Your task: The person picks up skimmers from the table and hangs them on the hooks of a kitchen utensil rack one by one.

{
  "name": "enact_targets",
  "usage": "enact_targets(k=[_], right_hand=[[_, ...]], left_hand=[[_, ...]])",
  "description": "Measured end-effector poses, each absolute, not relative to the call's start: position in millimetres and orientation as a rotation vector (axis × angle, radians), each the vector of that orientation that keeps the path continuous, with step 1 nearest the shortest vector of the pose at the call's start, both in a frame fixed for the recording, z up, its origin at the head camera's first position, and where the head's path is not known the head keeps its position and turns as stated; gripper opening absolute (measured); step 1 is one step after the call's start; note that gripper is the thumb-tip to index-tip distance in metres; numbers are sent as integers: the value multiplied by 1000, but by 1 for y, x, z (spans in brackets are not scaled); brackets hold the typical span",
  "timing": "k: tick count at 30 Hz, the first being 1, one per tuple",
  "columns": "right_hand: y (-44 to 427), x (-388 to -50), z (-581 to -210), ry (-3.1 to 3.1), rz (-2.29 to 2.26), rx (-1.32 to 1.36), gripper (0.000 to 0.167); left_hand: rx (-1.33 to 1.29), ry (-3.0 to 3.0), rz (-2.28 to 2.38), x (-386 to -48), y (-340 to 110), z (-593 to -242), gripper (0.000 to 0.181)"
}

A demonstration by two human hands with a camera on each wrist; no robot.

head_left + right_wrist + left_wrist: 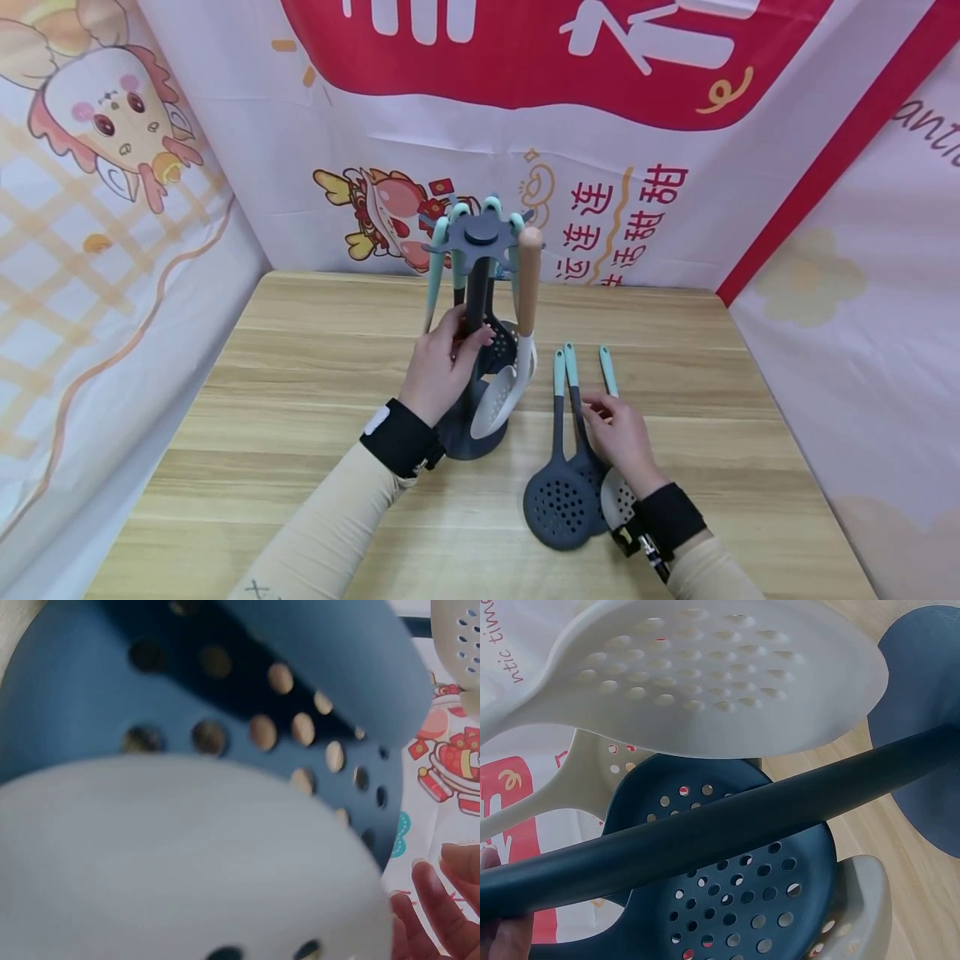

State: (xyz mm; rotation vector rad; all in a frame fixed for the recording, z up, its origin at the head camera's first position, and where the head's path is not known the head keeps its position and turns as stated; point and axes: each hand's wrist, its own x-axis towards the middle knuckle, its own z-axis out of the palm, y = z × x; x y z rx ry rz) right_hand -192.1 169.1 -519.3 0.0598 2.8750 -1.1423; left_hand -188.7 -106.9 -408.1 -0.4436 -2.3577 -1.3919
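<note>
Rack (476, 293), dark grey, stands at the centre of my head view: round base (459, 442), single post, star-shaped top with pale teal handles hanging from its arms. A white spoon (492, 406) with a wooden handle (528, 283) hangs on its right side. In the left wrist view the post slants from lower left to upper right, in front of a dark, round, perforated head.

Right of the rack, below centre, two dark skimmers (561, 506) lie on the wooden table (300, 417), teal ends up the frame, heads full of holes toward the bottom, the left head overlapping the other. Just beside them, a white skimmer (615, 498) sits partly hidden under my right wrist.

My left arm comes in from the bottom left, and the left hand (442, 367) grips the post, thumb across it. My right arm enters from the lower right; the right hand (622, 437) is over the skimmer handles, fingers loosely bent. The right wrist view shows those fingers apart at lower right, nothing visible between them but cloth (427, 832). I cannot tell whether they touch a handle.
</note>
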Motion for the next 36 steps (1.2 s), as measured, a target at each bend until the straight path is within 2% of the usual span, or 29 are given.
enact_targets(k=[24,36], right_hand=[[201,-190,-534,2889,-1041,104,42],[210,-192,-539,2820,-1047,225,58]], left_hand=[[-456,-2326,-1362,-189,-106,-411,30],[-452,-2338,-1355,-189,-106,-411,29]])
